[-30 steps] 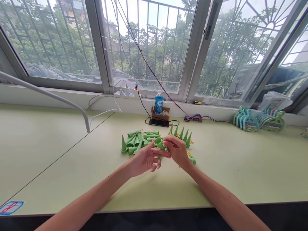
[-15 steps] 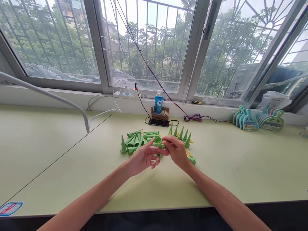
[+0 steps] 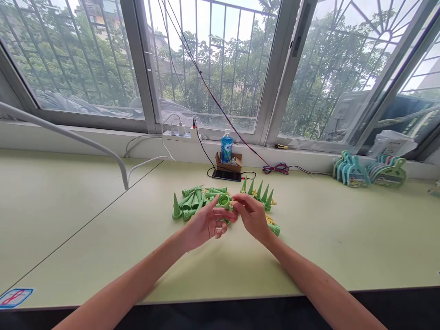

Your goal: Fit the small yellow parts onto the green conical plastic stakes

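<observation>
My left hand [image 3: 205, 223] pinches a green plastic plant watering spike [image 3: 224, 201] between thumb and fingers. Its hollow, round socket faces me. From the right, my right hand [image 3: 252, 215] meets it, thumb and forefinger pinched on a small yellow peg [image 3: 231, 203] at the socket's side, mostly covered by the fingertips. Behind my left hand lies a pile of green spikes [image 3: 195, 200], some on their sides. Beyond my right hand several spikes stand upright in a row [image 3: 260, 190], with small yellow pegs [image 3: 271, 220] around them.
A blue-labelled bottle [image 3: 227, 147] stands in a small cardboard box [image 3: 237, 167], with a phone [image 3: 226, 175] in front. Coiled cable [image 3: 277, 168] lies right of it. Blue and green plastic scoops [image 3: 357, 175] stand at the back right. A thick white cable [image 3: 103, 149] arches over the left side.
The spike in my left hand has turned so its socket faces me more, and shifted slightly left. My right fingertips have drawn slightly back, showing the yellow peg.
</observation>
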`<state>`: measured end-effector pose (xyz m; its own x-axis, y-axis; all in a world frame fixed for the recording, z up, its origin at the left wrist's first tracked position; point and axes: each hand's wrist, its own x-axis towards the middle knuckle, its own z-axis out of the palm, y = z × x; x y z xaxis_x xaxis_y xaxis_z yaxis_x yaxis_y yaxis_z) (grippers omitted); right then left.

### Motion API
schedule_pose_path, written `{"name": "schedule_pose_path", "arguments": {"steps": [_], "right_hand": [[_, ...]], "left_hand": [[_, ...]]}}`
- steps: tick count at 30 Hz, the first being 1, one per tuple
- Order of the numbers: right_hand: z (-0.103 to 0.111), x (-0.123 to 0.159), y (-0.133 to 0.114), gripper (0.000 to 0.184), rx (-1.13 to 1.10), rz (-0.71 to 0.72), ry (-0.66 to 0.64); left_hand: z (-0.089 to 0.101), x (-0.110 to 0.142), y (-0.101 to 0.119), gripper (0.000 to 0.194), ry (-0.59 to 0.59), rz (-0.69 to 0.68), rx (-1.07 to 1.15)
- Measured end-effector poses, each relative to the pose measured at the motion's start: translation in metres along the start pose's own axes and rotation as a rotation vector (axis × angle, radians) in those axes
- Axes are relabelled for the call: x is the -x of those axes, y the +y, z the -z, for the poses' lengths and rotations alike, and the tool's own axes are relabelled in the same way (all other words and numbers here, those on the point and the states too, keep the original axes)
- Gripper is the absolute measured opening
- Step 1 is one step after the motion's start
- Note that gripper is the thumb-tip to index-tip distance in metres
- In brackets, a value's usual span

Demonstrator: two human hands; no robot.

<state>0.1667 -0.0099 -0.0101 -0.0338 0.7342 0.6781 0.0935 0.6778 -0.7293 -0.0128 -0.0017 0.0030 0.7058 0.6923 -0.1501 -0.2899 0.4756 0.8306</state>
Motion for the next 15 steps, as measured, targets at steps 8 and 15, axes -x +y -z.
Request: {"name": "schedule_pose_path", "arguments": {"steps": [8,15], "right_hand": [[0.0036,0.0002,0.0059,0.019,0.093,-0.045,-0.009],[0.0058,-0.0007,0.0044,0.021,0.146,-0.018,-0.023]], "left_hand": [[-0.0037,0.0016,-0.0001,0.060,-0.009,0.029,-0.028],[-0.0012,0.0002,-0.0031,0.059,-0.030,-0.025,-0.141]]}}
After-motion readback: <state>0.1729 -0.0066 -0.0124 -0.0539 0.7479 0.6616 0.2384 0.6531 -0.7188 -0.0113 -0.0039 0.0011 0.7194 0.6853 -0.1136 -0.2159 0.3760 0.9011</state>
